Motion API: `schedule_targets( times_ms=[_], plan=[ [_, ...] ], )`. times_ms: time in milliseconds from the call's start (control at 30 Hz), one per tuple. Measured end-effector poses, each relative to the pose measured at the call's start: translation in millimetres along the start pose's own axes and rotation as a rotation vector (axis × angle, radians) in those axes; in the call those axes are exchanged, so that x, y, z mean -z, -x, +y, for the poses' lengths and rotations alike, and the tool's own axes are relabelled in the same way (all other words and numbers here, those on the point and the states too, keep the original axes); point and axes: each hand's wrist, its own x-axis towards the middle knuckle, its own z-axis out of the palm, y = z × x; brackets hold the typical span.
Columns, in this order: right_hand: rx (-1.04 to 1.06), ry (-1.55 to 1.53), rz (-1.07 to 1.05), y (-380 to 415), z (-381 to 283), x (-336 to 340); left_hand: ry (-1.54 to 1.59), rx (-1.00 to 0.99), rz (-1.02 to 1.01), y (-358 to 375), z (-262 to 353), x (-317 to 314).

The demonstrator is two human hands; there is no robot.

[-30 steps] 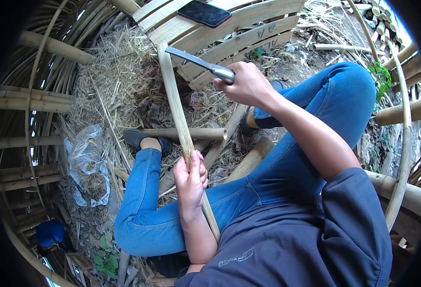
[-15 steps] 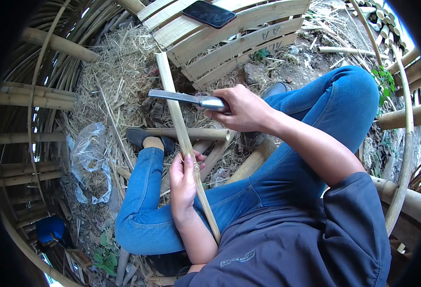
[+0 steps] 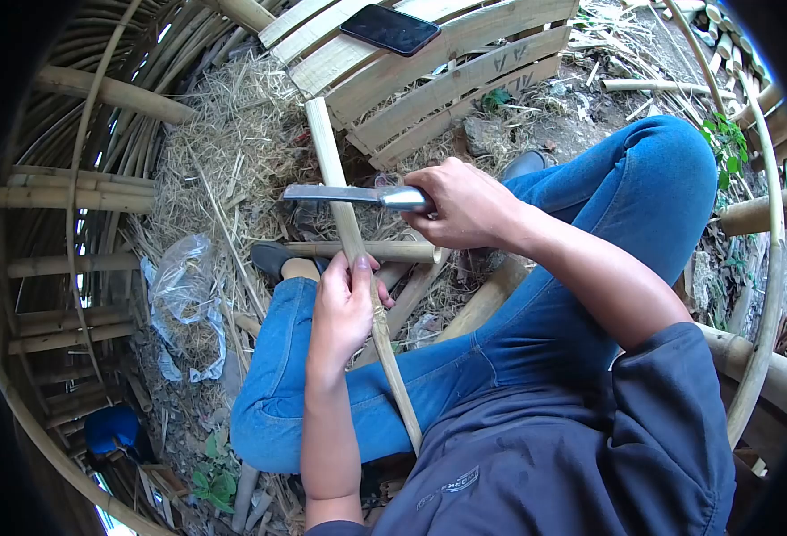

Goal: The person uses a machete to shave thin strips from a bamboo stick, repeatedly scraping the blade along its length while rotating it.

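A long split bamboo strip (image 3: 328,159) runs from near the wooden crate down to my lap, its lower end against my shirt. My left hand (image 3: 349,299) is closed around it at about the middle, thumb on top. A knife (image 3: 331,193) with a straight metal blade lies across the strip above that hand, its tip pointing left. My right hand (image 3: 465,205) is wrapped around the knife's handle, most of which the fingers hide. The blade appears to touch the strip.
A slatted wooden crate (image 3: 465,80) bears a dark phone (image 3: 390,29). Bamboo pieces (image 3: 367,251) lie among straw shavings (image 3: 224,134) near my feet. To the left sits a clear plastic bag (image 3: 184,286). Bamboo poles (image 3: 117,94) form the surrounding walls.
My left hand has slid up the bamboo strip, nearer the knife. My right hand keeps the blade across the strip at almost the same spot. The view has shifted slightly.
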Motion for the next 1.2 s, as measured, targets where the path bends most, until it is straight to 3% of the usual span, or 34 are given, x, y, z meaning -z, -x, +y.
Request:
schedule_targets(
  times_ms=[33,67,200,300,433,633,867,1200],
  plan=[
    [-0.028,0.01,-0.004,-1,-2,5,-0.06,-0.007,0.009,0,1,1],
    [-0.035,0.013,0.002,-2,-3,8,0.05,-0.067,0.021,-2,-5,0],
    [-0.064,0.077,-0.027,-1,0,10,0.443,0.0,0.096,-3,-8,-20],
    [-0.031,0.171,-0.043,0,3,0,0.676,0.071,-0.076,6,-9,-13],
    [0.027,0.204,-0.018,2,2,-18,0.629,0.078,0.01,11,-8,-19],
    [0.085,0.272,0.055,3,-1,-21,1.107,0.028,-0.32,13,-18,-23],
    [0.064,0.38,0.11,-2,5,-20,0.833,0.036,-0.109,15,-11,-30],
    [0.141,0.363,0.168,-6,6,-16,0.808,-0.012,-0.08,22,-5,-32]
  ],
)
